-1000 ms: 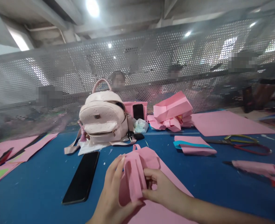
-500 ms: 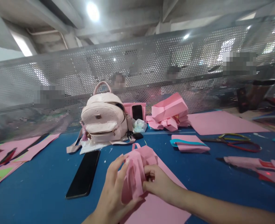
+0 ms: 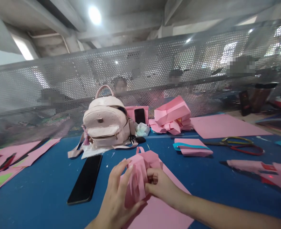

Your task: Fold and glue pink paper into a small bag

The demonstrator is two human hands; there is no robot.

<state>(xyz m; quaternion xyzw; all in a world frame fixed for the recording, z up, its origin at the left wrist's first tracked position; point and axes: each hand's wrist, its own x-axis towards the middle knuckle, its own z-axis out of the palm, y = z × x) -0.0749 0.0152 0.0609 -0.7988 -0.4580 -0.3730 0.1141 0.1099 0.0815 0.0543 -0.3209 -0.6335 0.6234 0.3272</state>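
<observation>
A folded pink paper piece (image 3: 139,173), with a small paper loop at its top, is held between both hands above a flat pink sheet (image 3: 164,213). My left hand (image 3: 118,187) wraps round its left side, fingers on top and thumb along the bottom edge. On its right side, my right hand (image 3: 160,187) pinches the paper with curled fingers and thumb. The inner folds are partly covered by my fingers. To the left of my left hand lies a black phone (image 3: 85,179).
A pale pink backpack (image 3: 107,122) stands at the back beside crumpled pink paper (image 3: 172,114). On the right lie scissors (image 3: 240,144), a pink glue gun (image 3: 257,168) and a folded pink-and-blue paper (image 3: 193,147). Coloured papers (image 3: 23,156) lie left. A perforated metal screen (image 3: 140,76) runs behind.
Both hands keep nearly the same hold on the folded pink paper. The view has shifted very slightly, so the things on the right appear a little further left.
</observation>
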